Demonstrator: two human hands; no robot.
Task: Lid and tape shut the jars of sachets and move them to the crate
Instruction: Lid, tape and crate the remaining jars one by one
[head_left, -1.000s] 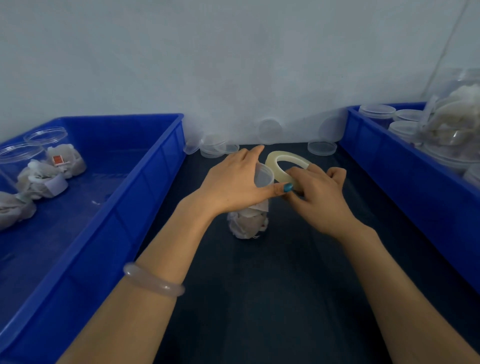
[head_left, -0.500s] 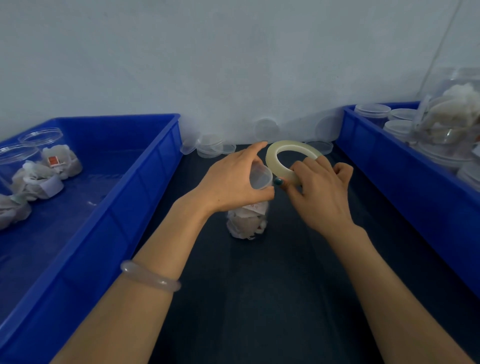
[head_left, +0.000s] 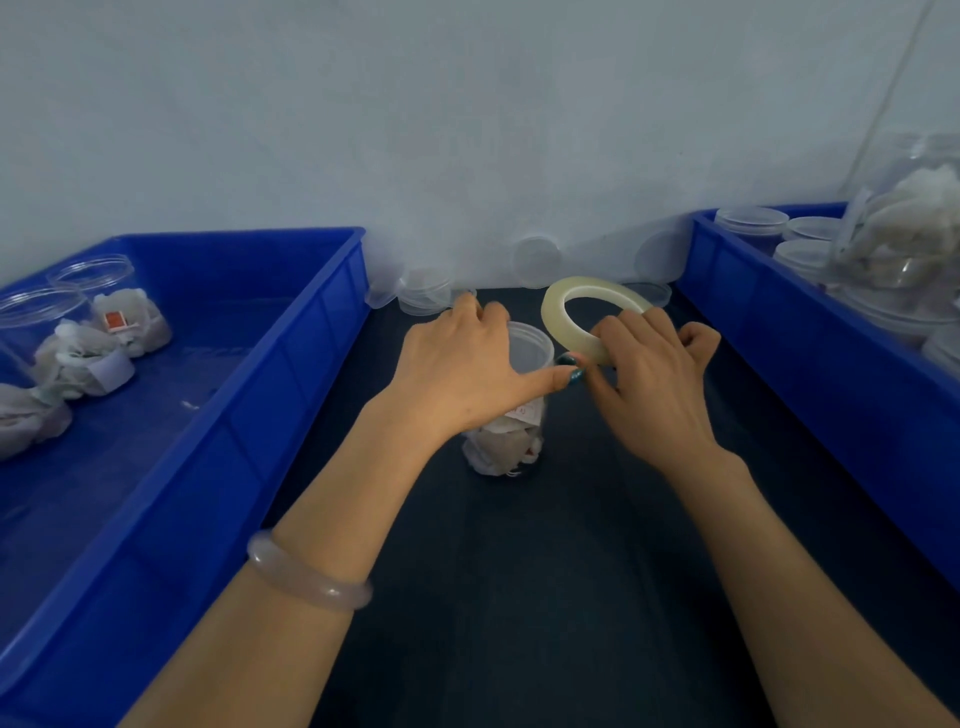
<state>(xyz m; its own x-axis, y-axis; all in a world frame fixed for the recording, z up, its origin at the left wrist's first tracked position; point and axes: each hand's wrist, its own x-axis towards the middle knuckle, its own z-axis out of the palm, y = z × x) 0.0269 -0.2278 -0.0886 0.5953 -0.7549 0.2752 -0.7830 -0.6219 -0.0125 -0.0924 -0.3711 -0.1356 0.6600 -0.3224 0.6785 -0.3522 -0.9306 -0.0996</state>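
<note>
A clear jar of sachets (head_left: 511, 436) stands upright on the dark table with a lid (head_left: 530, 347) on it. My left hand (head_left: 467, 364) grips the jar's top, fingers curled round the lid and thumb stretched to the right. My right hand (head_left: 649, 379) holds a pale roll of clear tape (head_left: 576, 317) just right of the lid, its thumb tip meeting my left thumb at the jar's rim. The blue crate (head_left: 291, 374) on the left holds three jars of sachets (head_left: 111, 317).
A second blue crate (head_left: 800, 332) on the right holds several lids and jars with sachets (head_left: 904, 234). Loose clear lids (head_left: 426, 291) lie along the back wall. The dark tabletop (head_left: 545, 597) runs between the crates.
My left hand has closed further round the lid, fingers curling over its far side. The right hand with the tape roll has shifted slightly right and the roll has tilted.
</note>
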